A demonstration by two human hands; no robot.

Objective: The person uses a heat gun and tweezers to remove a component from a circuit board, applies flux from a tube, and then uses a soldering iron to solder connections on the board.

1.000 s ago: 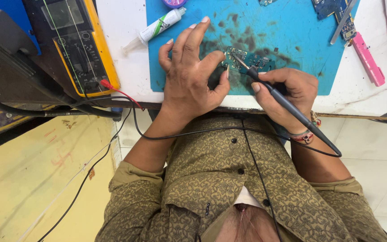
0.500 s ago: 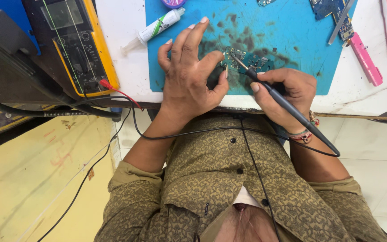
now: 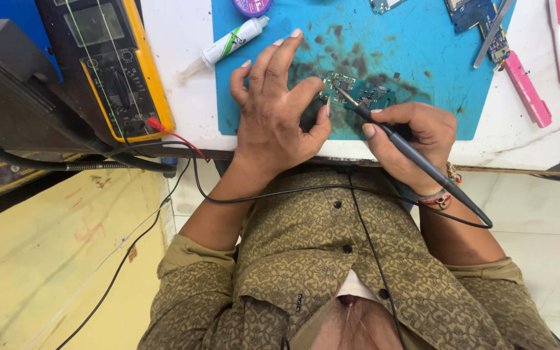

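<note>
1. Head view: I saw a small circuit board (image 3: 358, 91) lying flat on the stained blue mat (image 3: 422, 39), which sat on the white worktop (image 3: 176, 97).
2. The left hand (image 3: 280, 110) rested just beside the board's left end, fingers spread and raised, thumb tip close to the board's edge; I could not tell whether it actually pressed on it.
3. The right hand (image 3: 416, 133) was closed in a pen grip around a black soldering iron (image 3: 409, 152), whose tip touched the board's top face; its cable trailed back across my shirt.
4. I judged the board light, thin, stiff and fragile, best steadied by its bare edges rather than its parts.
5. The iron looked light and rigid, safe to hold only by the dark handle, well back from the tip.
6. Nearby lay a yellow meter (image 3: 115, 71), a white tube (image 3: 231, 42), a pink-handled tool (image 3: 526, 91) and another board (image 3: 481, 19).
</note>
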